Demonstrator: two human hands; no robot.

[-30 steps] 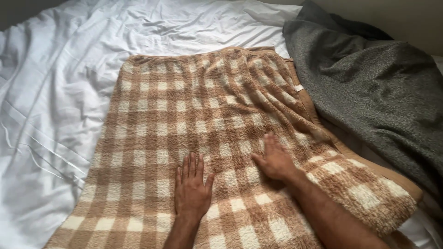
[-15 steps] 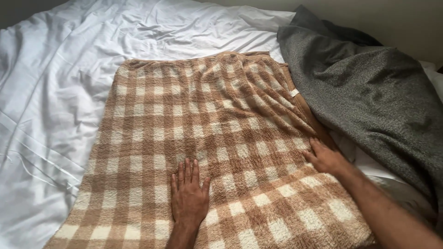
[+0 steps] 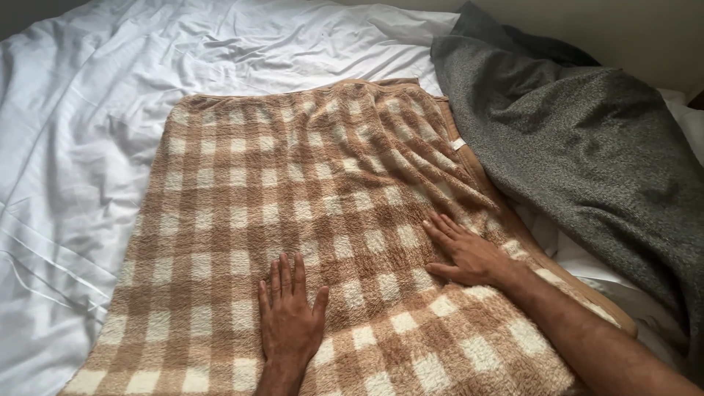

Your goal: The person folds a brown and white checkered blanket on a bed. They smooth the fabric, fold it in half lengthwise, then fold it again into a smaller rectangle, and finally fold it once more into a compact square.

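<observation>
A fluffy brown and cream checked blanket (image 3: 293,198) lies folded flat on a bed. My left hand (image 3: 290,319) rests palm down on its near middle, fingers together and pointing away from me. My right hand (image 3: 469,253) lies flat on the blanket's right part, fingers spread slightly and pointing up and left. Diagonal wrinkles run through the blanket just beyond my right hand, toward its far right corner. Neither hand grips anything.
A white sheet (image 3: 81,169) covers the bed to the left and behind the blanket. A grey blanket (image 3: 579,154) is heaped along the right side, next to a wall at the top right.
My right hand slid out to the blanket's right edge and has come back inward to the left. My left hand stayed in place. The view shifted slightly.
</observation>
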